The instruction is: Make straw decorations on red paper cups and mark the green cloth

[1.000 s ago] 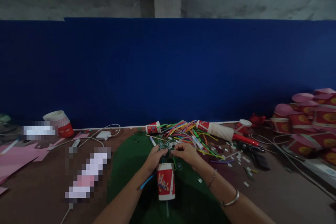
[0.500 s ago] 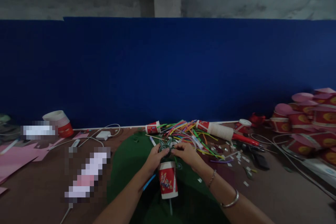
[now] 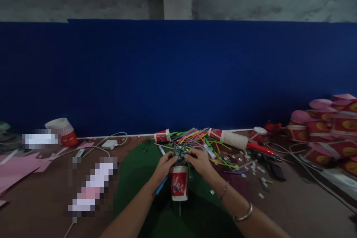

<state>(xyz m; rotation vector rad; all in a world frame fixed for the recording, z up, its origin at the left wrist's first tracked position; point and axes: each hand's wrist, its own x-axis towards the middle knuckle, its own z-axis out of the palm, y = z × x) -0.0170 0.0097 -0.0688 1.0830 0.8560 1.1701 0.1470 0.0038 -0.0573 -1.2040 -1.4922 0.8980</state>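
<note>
A small dark green figure with pointed ears (image 3: 180, 151) is held between my two hands. My left hand (image 3: 165, 167) pinches its left edge, and my right hand (image 3: 199, 161) pinches its right edge. Directly below the figure hangs a red and white paper cup (image 3: 179, 184) with a printed picture. A thin pale stick (image 3: 180, 209) juts out under the cup. Beside my left wrist is a blue strip (image 3: 161, 186), partly hidden. Dark green cloth (image 3: 134, 189) lies beneath my hands.
Colourful pipe cleaners (image 3: 192, 135) lie behind my hands, beside a long row of nested cups (image 3: 234, 139). Red cups with pink tops (image 3: 320, 126) are piled at right. Pink paper (image 3: 19, 167), stacked cups (image 3: 63, 130), a white adapter (image 3: 110, 144) and cables are at left.
The figure has tipped up so that its face and ears show more. The cup below has risen slightly and stands straighter. Both hands keep their pinch, with small finger shifts.
</note>
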